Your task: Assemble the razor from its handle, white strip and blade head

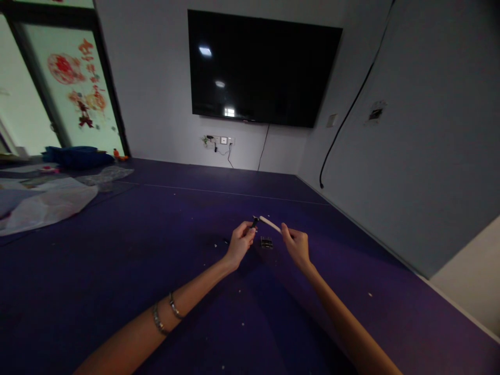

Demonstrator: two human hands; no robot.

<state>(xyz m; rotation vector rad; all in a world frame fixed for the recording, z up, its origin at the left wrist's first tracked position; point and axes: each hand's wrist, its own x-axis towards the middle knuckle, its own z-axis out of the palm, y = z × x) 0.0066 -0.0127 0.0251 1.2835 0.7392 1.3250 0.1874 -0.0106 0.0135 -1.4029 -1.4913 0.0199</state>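
Observation:
In front of me my left hand is closed on a small dark piece, pinched between thumb and fingers; its exact kind is too small to make out. My right hand grips a slim, pale stick by its near end. The stick's rounded far tip points left and comes close to the dark piece; whether they touch I cannot tell. Below and between the hands, a small dark object with light edges lies on the purple floor.
Small white bits are scattered over the floor. To the left lie plastic sheeting and a dark blue cloth bundle. A television hangs on the far wall above sockets. A black cable dangles along the right wall.

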